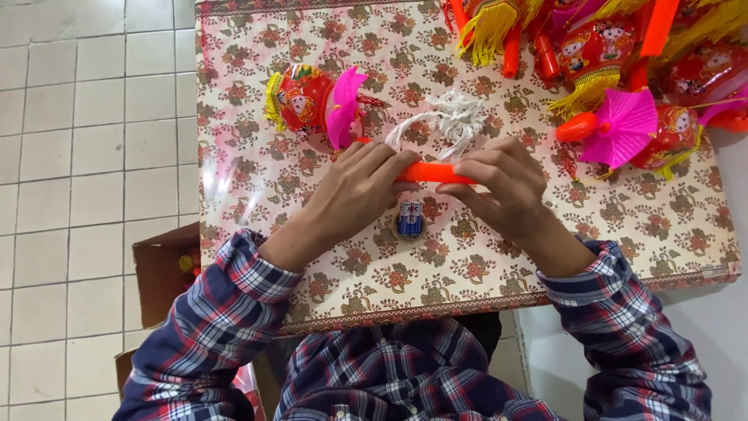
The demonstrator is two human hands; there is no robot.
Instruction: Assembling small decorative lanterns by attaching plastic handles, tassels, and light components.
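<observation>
Both hands hold 1 orange plastic stick [433, 172] above the table [257, 179], which has a floral cloth. The left hand [358, 187] closes its fingers around the left end of the stick, and the right hand [499, 183] grips the right end with the fingertips bent over it. So the stick lies level between the 2 hands, and only its middle part is visible. Just beyond the hands, a bundle of white string [452, 118] lies on the cloth, touching or very near the stick. Under the hands, close to the wrists, stand 2 small blue batteries [410, 219] side by side. Beyond the left hand lies a red lantern [308, 100] with a pink fan part. Beyond the right hand, more red lanterns [623, 54] with yellow fringes are piled. A cardboard box [160, 269] stands on the floor beside the left sleeve.
</observation>
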